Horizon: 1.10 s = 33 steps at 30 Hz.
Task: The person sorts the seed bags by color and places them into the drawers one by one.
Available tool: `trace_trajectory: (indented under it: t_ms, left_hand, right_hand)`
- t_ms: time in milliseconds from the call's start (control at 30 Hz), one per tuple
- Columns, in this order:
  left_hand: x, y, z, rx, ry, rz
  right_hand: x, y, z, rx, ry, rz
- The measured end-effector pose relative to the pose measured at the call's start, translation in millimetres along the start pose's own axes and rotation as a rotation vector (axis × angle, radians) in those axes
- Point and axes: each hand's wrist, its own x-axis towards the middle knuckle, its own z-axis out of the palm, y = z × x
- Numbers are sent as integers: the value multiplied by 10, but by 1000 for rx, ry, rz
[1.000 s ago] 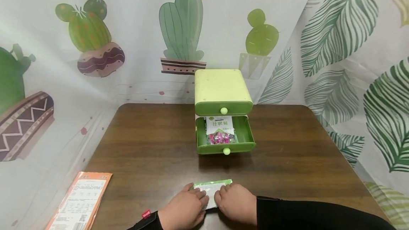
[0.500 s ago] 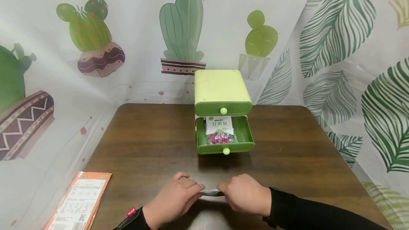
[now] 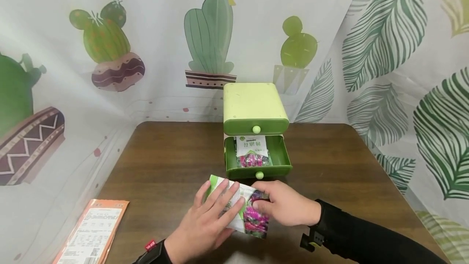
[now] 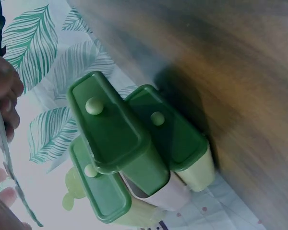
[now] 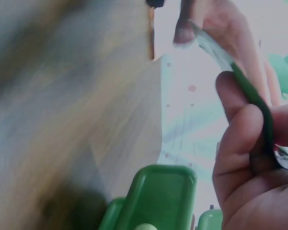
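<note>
A flat seed packet (image 3: 254, 220), white and green with pink flowers printed on it, is held up in front of the drawer unit. My right hand (image 3: 289, 207) pinches its flowered end, thumb on the printed face and curled fingers behind, as the right wrist view shows. Spread, straight fingers of my left hand (image 3: 205, 219) lie across the white half, with the thumb on the underside. Seen edge-on, the packet (image 5: 252, 91) bends slightly. Beyond it, the lower green drawer (image 3: 282, 154) stands pulled out, holding similar flowered packets (image 3: 252, 146).
A pale yellow-green drawer unit (image 3: 254, 100) stands at the back of the brown table (image 3: 176, 154), its upper drawer (image 3: 238, 126) pushed in. At the left edge lies an orange and white package (image 3: 91, 231). A cactus-and-leaf printed cloth (image 3: 157, 31) hangs behind.
The packet has been lifted from the table and tilted, so its flowered face shows. My left fingers have moved from its edge to spread over that face; the drawer is unchanged.
</note>
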Motion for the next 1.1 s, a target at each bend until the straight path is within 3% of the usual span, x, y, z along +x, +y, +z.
trace_trajectory:
  t_ms: [133,300,433,567,767,967,1100]
  left_hand:
    - [84,-7,-7,40,65,12]
    - [211,-46,-22,85,219,74]
    - [273,-112,-88,116,271,132]
    - [317,-177,-170,124,286,175]
    - [394,-269,-263,131,356,229]
    - [489,-349,-314,46,432,300]
    - [547,-375,-336,0,481,341]
  right_hand:
    - [7,-53,-57,154,37,64]
    - [-1,-101,-100,330,17,91]
    - [-19,-111,-98,329,-5,74]
    - [-45,-138,-117,119,6,-16]
    - [-151,-288,-256,-327,87,-327]
    - [-168,-482,-322,-581,109,-675]
    - [-152,-548,-290,-709,161,-788]
